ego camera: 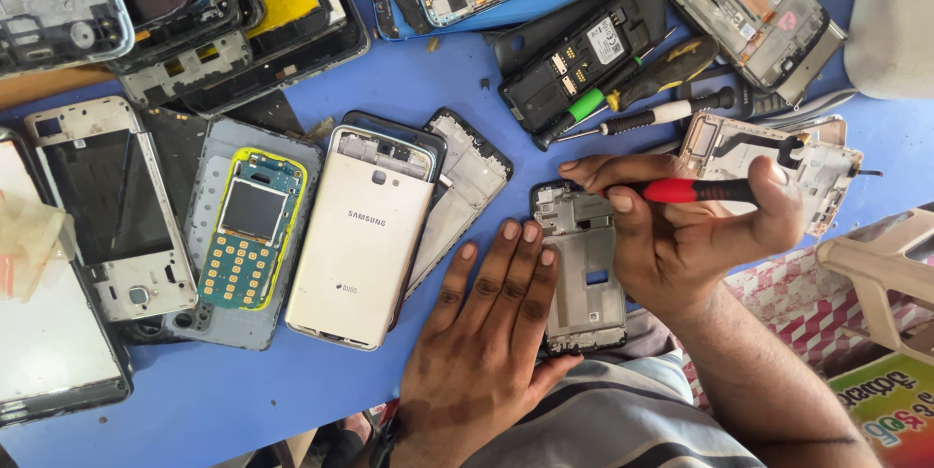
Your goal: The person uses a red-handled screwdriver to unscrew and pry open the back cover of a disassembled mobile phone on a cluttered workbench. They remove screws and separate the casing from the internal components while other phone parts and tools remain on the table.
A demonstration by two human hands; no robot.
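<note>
Head view: your left hand (pixel 486 332) lies flat on the blue table (pixel 243 400), fingers (pixel 520 264) pressed together and extended, their tips resting along the left edge of the bare phone mid-frame (pixel 587 278). To my eye that pins the frame so it won't skate under the tool. The frame sits at the near edge of the table, just in front of your striped shirt (pixel 623 419), screen side gone, metal plate up.

Your right hand (pixel 681 234) is curled round a red-handled screwdriver (pixel 696 191), thumb and forefinger pinching the shaft close to the tip, the tip itself hidden behind the fingers at the frame's far end. Choking up like that looks like a grip for fine control over a small screw.

Just left of your left hand, a gold phone back (pixel 360 239) lies face down, and left again a keypad circuit board (pixel 248 230) sits in a grey shell. Far side, beyond your right hand, spare screwdrivers (pixel 642 103) lie beside a black handset with its back off (pixel 579 59), within easy reach. More stripped frames crowd the far-left corner.
</note>
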